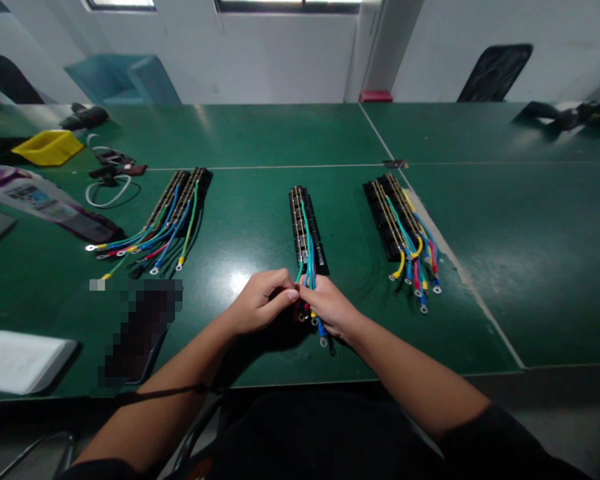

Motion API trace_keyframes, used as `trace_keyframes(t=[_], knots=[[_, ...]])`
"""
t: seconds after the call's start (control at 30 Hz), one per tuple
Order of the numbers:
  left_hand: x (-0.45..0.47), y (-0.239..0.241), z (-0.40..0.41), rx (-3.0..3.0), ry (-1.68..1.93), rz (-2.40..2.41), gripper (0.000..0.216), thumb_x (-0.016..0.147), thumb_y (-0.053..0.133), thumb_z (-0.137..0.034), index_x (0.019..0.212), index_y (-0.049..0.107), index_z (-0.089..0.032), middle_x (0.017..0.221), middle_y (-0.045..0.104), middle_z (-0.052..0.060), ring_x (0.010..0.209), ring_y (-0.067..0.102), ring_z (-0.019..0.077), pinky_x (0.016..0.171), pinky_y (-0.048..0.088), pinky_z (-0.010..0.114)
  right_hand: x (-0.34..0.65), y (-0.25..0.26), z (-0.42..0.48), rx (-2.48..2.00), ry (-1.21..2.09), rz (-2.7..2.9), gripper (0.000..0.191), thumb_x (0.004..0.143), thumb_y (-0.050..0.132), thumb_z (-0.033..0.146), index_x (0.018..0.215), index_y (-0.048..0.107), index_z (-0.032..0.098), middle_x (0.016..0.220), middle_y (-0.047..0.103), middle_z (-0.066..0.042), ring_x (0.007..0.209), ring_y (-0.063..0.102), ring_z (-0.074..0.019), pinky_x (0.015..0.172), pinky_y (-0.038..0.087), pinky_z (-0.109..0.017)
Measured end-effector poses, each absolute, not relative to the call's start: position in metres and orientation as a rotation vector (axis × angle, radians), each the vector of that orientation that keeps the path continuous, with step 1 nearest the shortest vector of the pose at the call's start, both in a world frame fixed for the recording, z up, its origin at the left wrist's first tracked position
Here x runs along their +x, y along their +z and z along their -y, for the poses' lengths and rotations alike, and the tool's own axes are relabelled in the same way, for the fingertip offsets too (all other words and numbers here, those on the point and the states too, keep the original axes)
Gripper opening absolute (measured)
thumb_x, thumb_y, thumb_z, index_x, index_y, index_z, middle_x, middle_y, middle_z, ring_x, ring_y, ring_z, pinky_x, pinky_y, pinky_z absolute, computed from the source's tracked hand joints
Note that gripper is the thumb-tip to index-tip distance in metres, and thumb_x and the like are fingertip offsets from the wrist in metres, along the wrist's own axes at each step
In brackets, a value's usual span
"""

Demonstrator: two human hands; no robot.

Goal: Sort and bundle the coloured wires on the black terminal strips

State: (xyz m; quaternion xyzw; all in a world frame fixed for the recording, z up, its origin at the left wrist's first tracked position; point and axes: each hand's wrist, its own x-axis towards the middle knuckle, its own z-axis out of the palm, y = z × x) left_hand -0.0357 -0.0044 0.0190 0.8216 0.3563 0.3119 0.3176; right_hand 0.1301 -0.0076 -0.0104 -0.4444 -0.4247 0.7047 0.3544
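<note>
A black terminal block point(299, 223) with metal contacts lies in front of me at the middle of the table. From it a bundle of green and blue wires point(309, 257) runs toward me, and my right hand point(334, 308) is closed around the bundle. Ring terminals point(323, 341) stick out below that hand, over the table. My left hand point(263, 301) is closed in a pinch, its thumb and fingertips meeting the wires beside my right thumb. Exactly what those fingertips hold is hidden.
Similar wired terminal blocks lie to the left point(195, 190) and right point(383, 213). Further left are a dark phone-like object point(140, 333), blurred out, a white box point(25, 360), a plastic package point(55, 203), a yellow bin point(50, 148) and a white cable point(109, 203).
</note>
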Motion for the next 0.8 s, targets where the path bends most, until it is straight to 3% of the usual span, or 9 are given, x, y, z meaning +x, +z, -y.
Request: trace_keyframes(t=[0.2, 0.47, 0.6, 0.7, 0.8], knots=[[-0.029, 0.019, 0.005, 2.102, 0.768, -1.018, 0.030, 0.093, 0.045, -0.036, 0.070, 0.046, -0.016, 0.060, 0.048, -0.004, 0.056, 0.043, 0.0094, 0.054, 0.030, 0.022, 0.128, -0.007, 0.008, -1.119, 1.876, 1.101, 0.027, 0.071, 0.069, 0.034, 0.064, 0.047, 0.019, 0.051, 0.048, 0.006, 0.045, 0.048, -0.0108, 0.043, 0.041, -0.023], [-0.035, 0.021, 0.006, 2.085, 0.776, -0.859, 0.027, 0.093, 0.046, -0.033, 0.073, 0.052, -0.016, 0.068, 0.057, 0.000, 0.064, 0.050, 0.0110, 0.062, 0.036, 0.024, 0.130, -0.006, 0.005, -1.122, 1.936, 0.854, 0.024, 0.074, 0.070, 0.033, 0.070, 0.052, 0.016, 0.051, 0.052, 0.004, 0.041, 0.049, -0.0089, 0.041, 0.041, -0.021], [-0.036, 0.021, 0.005, 1.946, 0.765, -1.016, 0.028, 0.088, 0.054, -0.038, 0.072, 0.050, -0.015, 0.062, 0.052, -0.002, 0.058, 0.044, 0.0093, 0.053, 0.033, 0.022, 0.132, -0.006, 0.003, -1.099, 1.951, 0.783, 0.021, 0.079, 0.065, 0.029, 0.069, 0.052, 0.016, 0.048, 0.053, 0.005, 0.037, 0.050, -0.0087, 0.038, 0.040, -0.020], [-0.040, 0.020, 0.002, 1.765, 0.562, -0.989, 0.035, 0.088, 0.052, -0.042, 0.066, 0.051, -0.014, 0.056, 0.048, -0.004, 0.052, 0.043, 0.0077, 0.047, 0.031, 0.019, 0.132, -0.005, 0.003, -1.102, 1.962, 0.761, 0.020, 0.081, 0.063, 0.027, 0.069, 0.052, 0.015, 0.048, 0.054, 0.004, 0.035, 0.051, -0.0088, 0.037, 0.040, -0.019], [-0.044, 0.021, 0.000, 1.552, 0.334, -0.873, 0.032, 0.089, 0.051, -0.042, 0.076, 0.059, -0.013, 0.061, 0.057, -0.001, 0.052, 0.051, 0.0085, 0.047, 0.038, 0.018, 0.132, -0.003, 0.002, -1.105, 1.972, 0.756, 0.019, 0.084, 0.060, 0.024, 0.069, 0.053, 0.014, 0.046, 0.055, 0.003, 0.035, 0.052, -0.0087, 0.037, 0.040, -0.017]])
